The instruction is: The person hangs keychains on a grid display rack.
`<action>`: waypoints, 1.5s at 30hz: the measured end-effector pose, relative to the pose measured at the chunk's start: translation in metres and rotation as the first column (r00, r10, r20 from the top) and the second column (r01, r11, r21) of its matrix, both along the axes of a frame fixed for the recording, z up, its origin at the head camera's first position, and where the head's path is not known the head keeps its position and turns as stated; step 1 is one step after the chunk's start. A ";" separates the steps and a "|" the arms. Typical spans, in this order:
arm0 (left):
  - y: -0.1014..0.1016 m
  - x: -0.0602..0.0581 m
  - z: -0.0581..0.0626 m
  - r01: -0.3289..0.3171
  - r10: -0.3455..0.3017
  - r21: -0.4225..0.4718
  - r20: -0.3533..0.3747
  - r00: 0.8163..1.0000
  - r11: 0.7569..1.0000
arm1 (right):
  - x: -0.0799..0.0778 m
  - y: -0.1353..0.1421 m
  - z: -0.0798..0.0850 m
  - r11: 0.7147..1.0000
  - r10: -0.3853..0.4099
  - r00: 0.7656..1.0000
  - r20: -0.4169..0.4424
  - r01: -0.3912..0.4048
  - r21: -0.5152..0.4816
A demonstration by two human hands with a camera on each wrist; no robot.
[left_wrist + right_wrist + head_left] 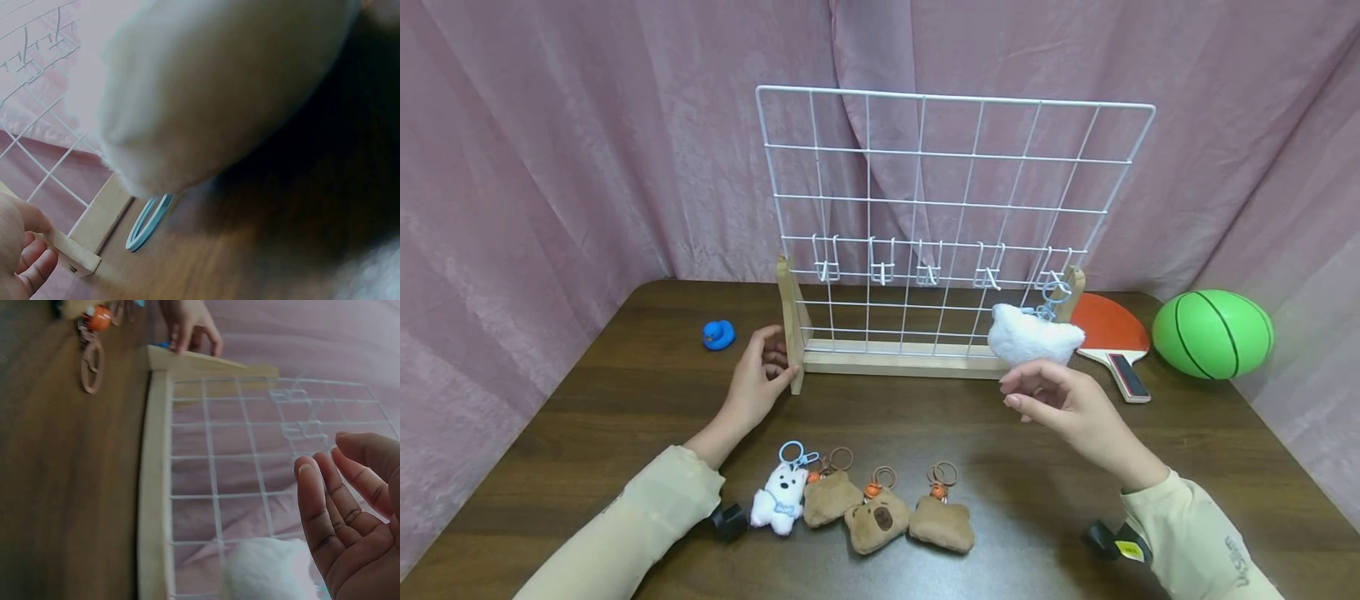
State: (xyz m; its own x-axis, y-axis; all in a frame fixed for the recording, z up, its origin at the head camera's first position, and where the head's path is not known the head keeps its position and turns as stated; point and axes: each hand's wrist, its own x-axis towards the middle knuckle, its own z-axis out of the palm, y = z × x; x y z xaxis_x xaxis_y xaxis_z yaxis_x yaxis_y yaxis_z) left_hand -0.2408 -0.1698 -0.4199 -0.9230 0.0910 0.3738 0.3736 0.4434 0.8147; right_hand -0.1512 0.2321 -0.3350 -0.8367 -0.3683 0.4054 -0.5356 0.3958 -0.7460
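A white wire grid rack [951, 200] stands in a wooden base [895, 364]. My left hand [756, 375] grips the left wooden upright [792, 325], thumb in front and fingers toward its outer side. At the rack's right end, a white plush keychain [1033, 335] hangs by its blue ring [1056, 292] from the rightmost hook. Just below it is my right hand [1060, 404], fingers loosely bent and nothing between them; the right wrist view shows the white plush [269, 569] beside those fingers.
Several white hooks [927, 271] line the grid. In front lie a white dog keychain [780, 498] and brown plush keychains [877, 523]. A blue rubber duck [718, 335] sits left, a red paddle [1108, 323] and green ball [1213, 335] right. Pink curtains [587, 150] hang behind.
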 end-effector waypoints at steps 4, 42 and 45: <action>0.000 0.000 0.000 0.000 0.000 0.003 0.000 1.000 1.000 | 0.000 -0.005 -0.014 0.998 0.042 0.997 0.063 -0.045 0.036; 0.001 0.000 0.001 -0.002 0.002 0.010 -0.002 1.000 1.000 | -0.004 -0.045 -0.059 0.841 0.238 0.963 0.129 -0.271 0.468; 0.001 0.001 0.001 -0.003 0.003 0.004 -0.001 1.000 1.000 | -0.003 -0.046 -0.059 0.833 0.231 0.963 0.136 -0.268 0.485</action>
